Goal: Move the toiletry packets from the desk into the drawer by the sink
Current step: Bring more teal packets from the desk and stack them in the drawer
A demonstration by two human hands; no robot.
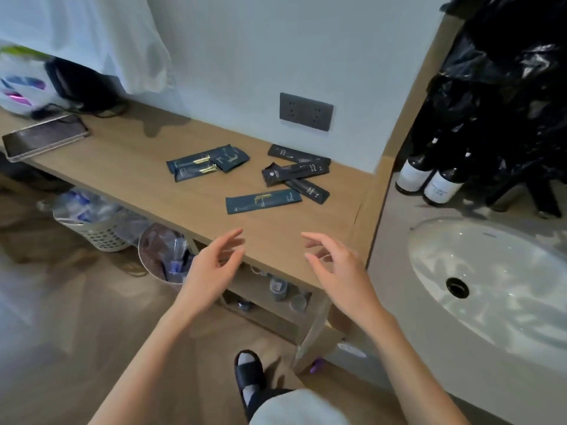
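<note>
Several dark toiletry packets lie on the wooden desk point(132, 154). One group point(206, 162) sits left of centre, a crossed pile point(297, 170) lies near the wall on the right, and a single long packet point(263, 201) rests closest to me. My left hand point(214, 265) and my right hand point(334, 262) hover over the desk's front edge, fingers apart, holding nothing, a short way from the packets. No drawer can be made out in this view.
A white sink point(491, 280) sits at right, with two dark bottles point(429, 179) and a black plastic bag point(503, 72) behind it. A tablet point(46, 138) lies at the desk's left end. Under the desk stand a white basket point(95, 228) and a bin point(165, 256).
</note>
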